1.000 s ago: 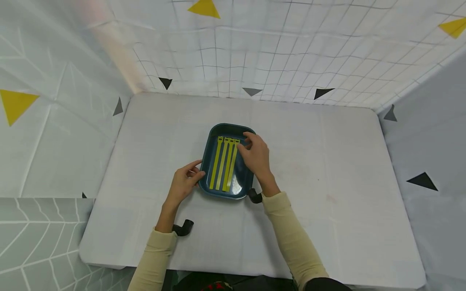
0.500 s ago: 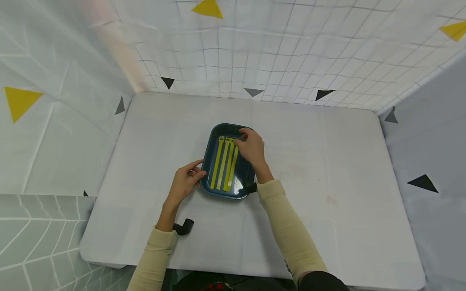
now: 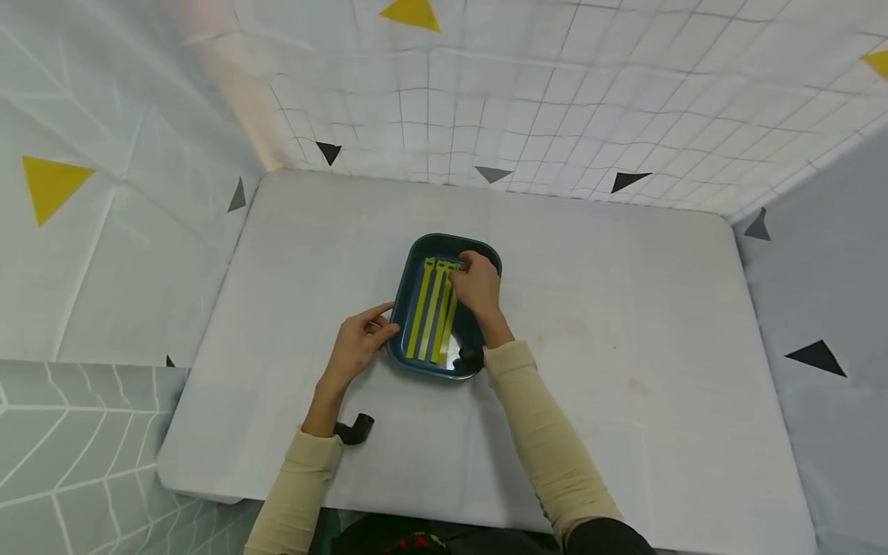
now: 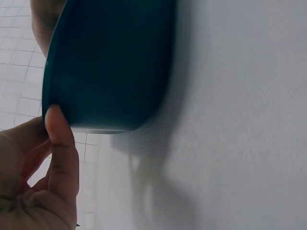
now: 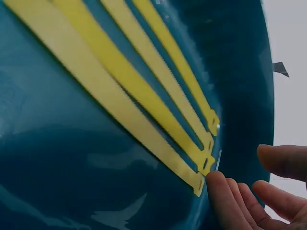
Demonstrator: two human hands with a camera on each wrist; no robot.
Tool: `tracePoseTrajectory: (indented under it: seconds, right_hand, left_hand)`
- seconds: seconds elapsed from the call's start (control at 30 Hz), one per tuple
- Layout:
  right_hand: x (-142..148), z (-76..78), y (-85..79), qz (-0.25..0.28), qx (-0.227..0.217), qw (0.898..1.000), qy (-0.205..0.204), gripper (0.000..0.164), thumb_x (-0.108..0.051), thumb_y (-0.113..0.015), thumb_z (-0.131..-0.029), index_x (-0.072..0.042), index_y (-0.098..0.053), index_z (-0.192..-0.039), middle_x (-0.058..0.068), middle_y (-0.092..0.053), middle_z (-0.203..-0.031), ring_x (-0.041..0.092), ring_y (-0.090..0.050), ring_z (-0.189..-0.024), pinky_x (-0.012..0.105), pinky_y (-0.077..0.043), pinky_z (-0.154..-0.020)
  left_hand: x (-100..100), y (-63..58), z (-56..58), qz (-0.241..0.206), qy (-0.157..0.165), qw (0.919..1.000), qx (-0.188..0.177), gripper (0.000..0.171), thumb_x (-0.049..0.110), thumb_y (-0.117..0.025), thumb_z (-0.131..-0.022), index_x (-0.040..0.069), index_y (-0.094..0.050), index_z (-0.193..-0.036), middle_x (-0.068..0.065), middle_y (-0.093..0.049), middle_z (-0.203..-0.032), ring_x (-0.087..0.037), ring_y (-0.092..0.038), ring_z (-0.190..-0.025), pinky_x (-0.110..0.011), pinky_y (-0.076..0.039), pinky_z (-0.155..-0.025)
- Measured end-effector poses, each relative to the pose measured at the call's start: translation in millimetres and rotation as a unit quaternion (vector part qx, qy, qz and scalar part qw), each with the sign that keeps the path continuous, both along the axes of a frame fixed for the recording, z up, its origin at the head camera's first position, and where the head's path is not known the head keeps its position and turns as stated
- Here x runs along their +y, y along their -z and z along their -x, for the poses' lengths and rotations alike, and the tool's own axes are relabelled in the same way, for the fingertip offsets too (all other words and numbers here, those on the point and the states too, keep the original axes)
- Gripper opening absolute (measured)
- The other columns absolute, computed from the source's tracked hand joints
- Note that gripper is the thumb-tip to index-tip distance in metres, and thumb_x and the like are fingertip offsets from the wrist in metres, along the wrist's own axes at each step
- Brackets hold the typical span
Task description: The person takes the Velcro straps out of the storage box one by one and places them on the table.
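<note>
A dark teal tray with rounded corners stands on the white table. Several yellow strap-like cable ties lie side by side on its floor, their slotted heads at the far end. With thumb and finger my left hand pinches the tray's left rim; the thumb lies against the outer wall. Inside the tray's far right part, my right hand is by the heads of the rightmost ties. Its thumb stands apart from the fingers, and a fingertip reaches the end of one tie.
Black curved pieces sit at both wrists; the right one overlaps the tray's near right corner. The white table extends to both sides of the tray. Pale grid-patterned sheets with dark and yellow triangles close off its back and sides.
My right hand has moved a little left and in over the tray, to the heads of the right-hand ties. The left hand keeps its hold on the rim. The view has shifted slightly.
</note>
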State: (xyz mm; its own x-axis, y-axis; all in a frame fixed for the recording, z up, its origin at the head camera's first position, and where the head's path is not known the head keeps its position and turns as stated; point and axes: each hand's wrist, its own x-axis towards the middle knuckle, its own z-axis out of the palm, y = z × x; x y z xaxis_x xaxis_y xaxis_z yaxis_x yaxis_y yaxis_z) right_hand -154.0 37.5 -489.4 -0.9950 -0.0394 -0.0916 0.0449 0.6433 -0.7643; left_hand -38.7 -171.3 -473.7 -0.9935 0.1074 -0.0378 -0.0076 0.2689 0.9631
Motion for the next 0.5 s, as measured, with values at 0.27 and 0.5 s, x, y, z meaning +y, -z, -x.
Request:
tracePoseTrajectory:
  seconds: [0.27,0.5]
  right_hand:
    - [-4.4,1.9,8.9,0.005,-0.021,1.000,0.003,0.041,-0.009,-0.065,-0.092,0.000,-0.060,-0.133,0.018,-0.064,-0.111,0.030,-0.063,-0.080,0.044,-0.054,-0.072]
    - [-15.0,5.7,15.4,0.046,-0.010,0.999,-0.014,0.041,-0.008,-0.069,-0.092,-0.002,-0.061,-0.131,0.019,-0.065,-0.111,0.030,-0.063,-0.090,0.043,-0.055,-0.074]
  left_hand:
    - [0.5,-0.8,1.0,-0.004,0.000,0.9999,-0.012,0.043,-0.002,-0.067,-0.093,-0.013,-0.055,-0.132,-0.027,-0.063,-0.088,-0.049,-0.061,-0.065,-0.063,-0.054,-0.063]
    - [-0.2,-1.5,1.9,-0.005,-0.002,0.9998,-0.021,0.042,-0.002,-0.067,-0.093,-0.013,-0.055,-0.132,-0.027,-0.063,-0.088,-0.049,-0.061,-0.065,-0.063,-0.054,-0.063]
